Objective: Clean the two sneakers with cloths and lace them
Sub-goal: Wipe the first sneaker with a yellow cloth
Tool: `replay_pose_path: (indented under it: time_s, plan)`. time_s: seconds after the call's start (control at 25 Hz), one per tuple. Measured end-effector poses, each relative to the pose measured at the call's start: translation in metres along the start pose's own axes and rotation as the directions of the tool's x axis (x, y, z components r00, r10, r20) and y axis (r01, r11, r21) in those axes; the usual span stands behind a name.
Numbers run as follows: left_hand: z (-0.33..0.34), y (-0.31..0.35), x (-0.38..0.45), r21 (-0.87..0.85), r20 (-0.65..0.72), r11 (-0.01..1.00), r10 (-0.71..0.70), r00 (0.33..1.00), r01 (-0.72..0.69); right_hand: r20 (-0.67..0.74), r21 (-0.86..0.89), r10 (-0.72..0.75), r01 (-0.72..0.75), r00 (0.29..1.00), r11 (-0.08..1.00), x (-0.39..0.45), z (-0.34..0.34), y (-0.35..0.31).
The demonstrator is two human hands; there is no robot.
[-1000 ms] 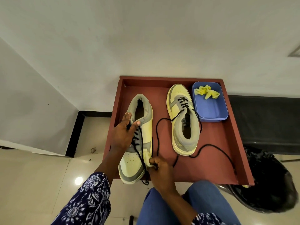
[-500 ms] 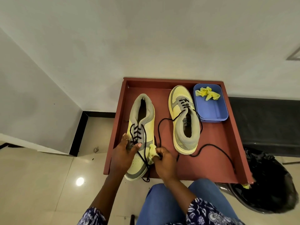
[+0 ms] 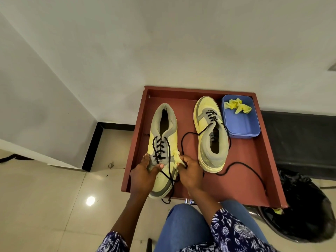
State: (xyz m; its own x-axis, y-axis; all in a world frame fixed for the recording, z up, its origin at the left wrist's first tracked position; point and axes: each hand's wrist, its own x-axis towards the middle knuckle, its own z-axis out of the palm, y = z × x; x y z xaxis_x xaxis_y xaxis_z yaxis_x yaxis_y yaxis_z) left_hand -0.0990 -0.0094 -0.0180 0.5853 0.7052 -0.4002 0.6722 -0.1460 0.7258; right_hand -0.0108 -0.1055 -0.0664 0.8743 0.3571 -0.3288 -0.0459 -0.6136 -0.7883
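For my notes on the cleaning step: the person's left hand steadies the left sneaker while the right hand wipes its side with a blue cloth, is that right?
Not quite: the cloth is yellow, not blue, as the head view shows. The rest stands: the left hand steadies the left sneaker while the right hand wipes its side.

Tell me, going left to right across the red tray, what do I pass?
Left hand gripping the near sneaker → right hand pinching a yellow cloth → far sneaker → blue tub.
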Motion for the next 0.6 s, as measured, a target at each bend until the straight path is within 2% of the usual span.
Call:
replay_pose_path:
  time_s: [0.2, 0.6]
  plan:
    - [-0.003, 0.003, 0.000, 0.032, -0.003, 0.998, 0.052, 0.999, -0.052, 0.060, 0.027, -0.003, 0.001, 0.998, 1.000, -0.026, 0.000, 0.009]
    - [-0.005, 0.004, 0.002, 0.061, 0.058, 0.998, -0.019, 0.998, 0.015, 0.071, -0.046, -0.134, 0.137, 0.988, 0.990, -0.054, 0.003, -0.003]
